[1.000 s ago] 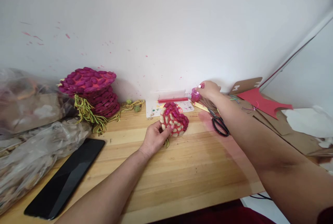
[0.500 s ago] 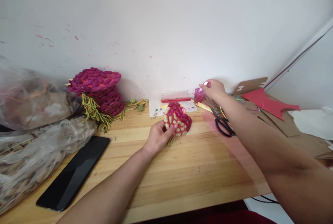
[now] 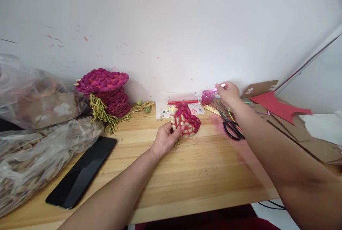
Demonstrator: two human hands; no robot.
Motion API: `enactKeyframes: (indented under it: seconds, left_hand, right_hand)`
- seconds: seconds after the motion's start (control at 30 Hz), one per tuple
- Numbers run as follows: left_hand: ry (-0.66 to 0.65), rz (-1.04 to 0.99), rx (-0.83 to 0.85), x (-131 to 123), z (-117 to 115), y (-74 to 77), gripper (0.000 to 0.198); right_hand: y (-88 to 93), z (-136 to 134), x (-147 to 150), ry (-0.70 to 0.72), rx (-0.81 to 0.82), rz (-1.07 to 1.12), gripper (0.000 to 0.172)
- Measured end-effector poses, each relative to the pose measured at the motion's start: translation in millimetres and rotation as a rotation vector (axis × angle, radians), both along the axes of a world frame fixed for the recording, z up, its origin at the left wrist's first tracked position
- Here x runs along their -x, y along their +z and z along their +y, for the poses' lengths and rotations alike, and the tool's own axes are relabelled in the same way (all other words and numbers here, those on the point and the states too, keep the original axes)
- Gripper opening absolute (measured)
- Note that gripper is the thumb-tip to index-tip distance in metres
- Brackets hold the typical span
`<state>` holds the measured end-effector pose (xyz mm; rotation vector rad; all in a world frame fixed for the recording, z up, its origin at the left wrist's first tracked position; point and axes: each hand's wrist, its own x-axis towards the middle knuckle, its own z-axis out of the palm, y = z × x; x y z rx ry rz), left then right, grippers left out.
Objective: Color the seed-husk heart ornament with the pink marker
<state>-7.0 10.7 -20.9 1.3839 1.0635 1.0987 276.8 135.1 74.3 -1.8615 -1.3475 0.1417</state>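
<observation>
My left hand (image 3: 167, 138) pinches a red, peanut-covered craft piece (image 3: 185, 120) by its lower left edge, just above the table. Magenta paint coats the peanuts along its top and right side; those at the lower left are bare and pale. Yellow-green strings hang below it. My right hand (image 3: 229, 92) is closed around a paintbrush (image 3: 219, 88) with a pale handle. The brush tilts down toward a small clear cup of pink paint (image 3: 207, 96) near the wall; I cannot tell whether its tip is inside.
At the left, magenta peanut-covered pieces (image 3: 113, 96) with yellow strings stand stacked. Plastic bags (image 3: 48, 151) and a black phone (image 3: 82, 171) lie nearer me. Black-handled scissors (image 3: 233, 129), brown cardboard (image 3: 288, 130) and a red cutout (image 3: 278, 106) are at right. A speckled white sheet (image 3: 161, 110) lies behind the piece.
My right hand has shifted slightly right relative to the cup, and more of the brush shows now. The left hand keeps the same hold; the whole view has slid slightly.
</observation>
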Motion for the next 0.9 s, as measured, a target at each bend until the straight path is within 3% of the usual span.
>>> enactKeyframes:
  seconds: [0.17, 0.27, 0.33, 0.4, 0.5, 0.73, 0.9]
  left_hand:
    - [0.021, 0.038, -0.057, -0.7, 0.0, -1.8, 0.048]
    - [0.055, 0.064, -0.119, -1.3, -1.7, -1.4, 0.043]
    - [0.078, 0.093, -0.169, -1.1, -3.6, 0.7, 0.040]
    - [0.105, 0.135, -0.222, -0.4, -6.0, 4.4, 0.037]
    - [0.135, 0.193, -0.288, 0.8, -9.8, 11.2, 0.034]
    - [0.164, 0.274, -0.347, 1.3, -12.8, 14.1, 0.036]
    - [0.139, 0.338, -0.401, 1.5, -14.2, 12.1, 0.032]
  right_hand:
    - [15.0, -30.3, 14.9, -0.013, -0.122, 0.255, 0.031]
    - [23.7, -64.7, 35.9, 0.258, -0.194, 0.781, 0.031]
    - [25.5, -87.3, 53.3, 0.439, -0.226, 0.909, 0.035]
    - [22.9, -104.7, 71.7, 0.533, -0.290, 0.953, 0.037]
    - [12.4, -120.6, 95.4, 0.622, -0.406, 0.866, 0.035]
    - [-13.0, -146.1, 110.5, 0.598, -0.621, 0.343, 0.006]
    - [-14.9, -152.3, 106.5, 0.714, -0.676, 0.166, 0.013]
